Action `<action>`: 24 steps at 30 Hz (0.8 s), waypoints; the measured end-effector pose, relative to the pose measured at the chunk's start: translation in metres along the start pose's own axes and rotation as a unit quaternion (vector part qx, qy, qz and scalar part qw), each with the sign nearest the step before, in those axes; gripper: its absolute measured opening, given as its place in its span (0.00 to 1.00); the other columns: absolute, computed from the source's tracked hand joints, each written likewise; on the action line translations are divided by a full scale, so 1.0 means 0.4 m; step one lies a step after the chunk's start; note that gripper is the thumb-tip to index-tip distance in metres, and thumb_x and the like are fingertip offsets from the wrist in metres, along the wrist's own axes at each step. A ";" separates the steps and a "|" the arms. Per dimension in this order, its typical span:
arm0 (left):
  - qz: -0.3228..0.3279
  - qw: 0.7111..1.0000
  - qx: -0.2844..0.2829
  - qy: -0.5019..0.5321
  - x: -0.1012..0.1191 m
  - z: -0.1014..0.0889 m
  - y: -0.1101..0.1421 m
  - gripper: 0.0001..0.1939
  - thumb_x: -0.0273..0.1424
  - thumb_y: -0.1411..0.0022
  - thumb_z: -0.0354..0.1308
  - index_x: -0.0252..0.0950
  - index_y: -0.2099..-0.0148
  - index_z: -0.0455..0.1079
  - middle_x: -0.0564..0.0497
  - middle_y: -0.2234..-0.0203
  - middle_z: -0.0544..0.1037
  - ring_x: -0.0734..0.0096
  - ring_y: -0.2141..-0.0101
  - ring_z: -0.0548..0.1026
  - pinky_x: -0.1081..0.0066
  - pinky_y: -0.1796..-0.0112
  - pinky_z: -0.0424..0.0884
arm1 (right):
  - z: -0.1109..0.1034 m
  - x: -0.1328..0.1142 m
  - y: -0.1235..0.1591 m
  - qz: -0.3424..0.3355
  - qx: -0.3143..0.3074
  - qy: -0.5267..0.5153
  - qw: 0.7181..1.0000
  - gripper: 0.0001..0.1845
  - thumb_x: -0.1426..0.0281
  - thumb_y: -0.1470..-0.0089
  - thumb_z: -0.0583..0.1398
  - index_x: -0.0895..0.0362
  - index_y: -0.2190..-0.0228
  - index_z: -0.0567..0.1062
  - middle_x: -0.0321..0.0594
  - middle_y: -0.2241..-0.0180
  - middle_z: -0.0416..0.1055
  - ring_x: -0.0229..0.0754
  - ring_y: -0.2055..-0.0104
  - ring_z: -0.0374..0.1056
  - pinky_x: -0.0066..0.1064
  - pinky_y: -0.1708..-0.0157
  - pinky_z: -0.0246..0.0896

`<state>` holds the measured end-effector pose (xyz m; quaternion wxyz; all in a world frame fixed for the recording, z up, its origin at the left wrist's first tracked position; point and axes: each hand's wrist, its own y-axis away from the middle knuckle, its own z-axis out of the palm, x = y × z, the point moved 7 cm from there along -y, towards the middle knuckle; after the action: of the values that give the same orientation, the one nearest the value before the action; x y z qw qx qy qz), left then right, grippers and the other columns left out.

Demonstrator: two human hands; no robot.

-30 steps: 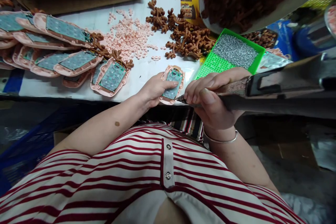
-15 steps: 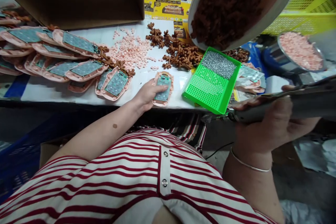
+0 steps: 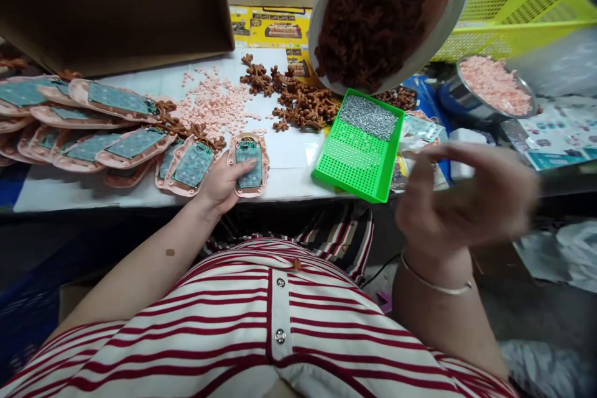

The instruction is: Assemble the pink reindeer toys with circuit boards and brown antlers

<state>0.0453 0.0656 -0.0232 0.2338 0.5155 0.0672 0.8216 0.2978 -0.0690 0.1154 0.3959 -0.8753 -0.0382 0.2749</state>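
My left hand (image 3: 224, 181) grips a pink plastic shell half (image 3: 249, 189) at the table's front edge. A green circuit board (image 3: 247, 152) lies inside the shell, and my thumb presses on it. My right hand (image 3: 466, 193) is raised to the right of a green perforated tray (image 3: 352, 168), smeared by motion. Its thumb and forefinger tips look close together; whether anything small is between them I cannot tell. Small silver screws (image 3: 370, 117) fill the tray's far end. More pink shells with boards (image 3: 191, 165) are stacked to the left of my left hand.
Behind the tray a tilted white bucket (image 3: 321, 56) holds brown bone-like pieces. More brown pieces (image 3: 308, 102) and small pink parts (image 3: 214, 102) lie loose on the table. A cardboard box (image 3: 153, 59), a metal bowl (image 3: 452, 96) of pink parts and a yellow basket (image 3: 527, 37) stand around.
The grey power screwdriver that was in my right hand is out of it and no longer in view. My left hand still holds the shell. The view has shifted to the right.
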 end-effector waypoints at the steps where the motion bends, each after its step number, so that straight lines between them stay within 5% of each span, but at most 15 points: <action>1: 0.000 1.000 -0.005 -0.001 -0.001 0.001 0.000 0.27 0.28 0.59 0.76 0.30 0.56 0.73 0.50 0.70 0.81 0.70 0.71 0.79 0.69 0.65 0.78 | 0.053 -0.009 -0.034 -0.034 -0.013 0.026 0.999 0.13 0.65 0.37 0.60 0.47 0.51 0.74 0.42 0.57 0.77 0.51 0.54 0.73 0.50 0.52 0.67; 3: -0.001 1.000 -0.015 -0.001 -0.002 0.002 0.001 0.28 0.30 0.60 0.77 0.31 0.55 0.73 0.49 0.69 0.81 0.68 0.70 0.80 0.68 0.64 0.78 | 0.195 -0.018 -0.101 -0.089 -0.104 0.097 0.986 0.10 0.66 0.36 0.58 0.53 0.56 0.77 0.45 0.61 0.77 0.50 0.58 0.71 0.46 0.56 0.65; 6: -0.003 1.000 -0.023 0.008 -0.004 0.004 0.000 0.30 0.31 0.59 0.78 0.31 0.54 0.72 0.49 0.68 0.82 0.68 0.68 0.80 0.66 0.60 0.78 | 0.426 -0.003 -0.150 -0.119 -0.311 0.206 0.920 0.15 0.71 0.35 0.52 0.59 0.61 0.79 0.53 0.59 0.76 0.52 0.57 0.68 0.43 0.58 0.61; 10: 0.001 0.999 -0.036 0.029 -0.007 0.007 -0.003 0.30 0.32 0.58 0.78 0.32 0.53 0.72 0.51 0.67 0.81 0.70 0.67 0.79 0.67 0.58 0.76 | 0.584 -0.001 -0.152 -0.184 -0.416 0.253 0.854 0.18 0.76 0.36 0.50 0.62 0.61 0.80 0.57 0.51 0.74 0.56 0.47 0.65 0.47 0.48 0.57; 12: -0.006 0.998 -0.052 0.038 -0.012 0.011 -0.005 0.30 0.33 0.58 0.78 0.33 0.53 0.72 0.50 0.65 0.81 0.70 0.67 0.79 0.66 0.58 0.76 | 0.596 -0.001 -0.156 -0.192 -0.418 0.224 0.859 0.16 0.75 0.36 0.51 0.61 0.63 0.79 0.56 0.49 0.74 0.57 0.44 0.64 0.49 0.45 0.55; 15: -0.016 0.996 -0.073 0.043 -0.017 0.012 -0.008 0.31 0.33 0.57 0.78 0.34 0.52 0.71 0.49 0.61 0.81 0.69 0.65 0.79 0.64 0.55 0.75 | 0.551 0.003 -0.186 -0.141 -0.346 0.131 0.918 0.07 0.71 0.39 0.59 0.58 0.64 0.77 0.54 0.45 0.73 0.57 0.41 0.64 0.51 0.42 0.56; 18: -0.025 0.994 -0.095 0.043 -0.015 0.017 -0.007 0.31 0.34 0.55 0.77 0.35 0.49 0.70 0.49 0.60 0.82 0.70 0.66 0.79 0.65 0.55 0.75 | 0.490 0.023 -0.190 0.008 -0.273 -0.035 0.961 0.10 0.62 0.43 0.66 0.54 0.67 0.73 0.45 0.62 0.77 0.48 0.59 0.71 0.43 0.56 0.66; 21: -0.046 0.991 -0.118 0.034 -0.015 0.025 -0.001 0.32 0.34 0.54 0.76 0.35 0.48 0.70 0.49 0.62 0.82 0.69 0.67 0.79 0.67 0.60 0.74 | 0.464 0.047 -0.136 0.201 -0.240 -0.247 0.917 0.20 0.50 0.48 0.69 0.52 0.69 0.71 0.33 0.76 0.70 0.35 0.78 0.61 0.31 0.78 0.58; 24: -0.068 0.990 -0.123 0.019 -0.017 0.029 0.004 0.31 0.33 0.55 0.76 0.33 0.49 0.71 0.48 0.64 0.82 0.68 0.68 0.79 0.67 0.62 0.74 | 0.461 0.059 -0.069 0.329 -0.209 -0.391 0.834 0.25 0.47 0.55 0.72 0.51 0.68 0.73 0.30 0.74 0.71 0.31 0.80 0.60 0.27 0.82 0.58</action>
<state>0.0573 0.0595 -0.0230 0.3494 0.4614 0.0043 0.8155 0.2275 0.0805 0.0259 0.0417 -0.7177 0.0445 0.6937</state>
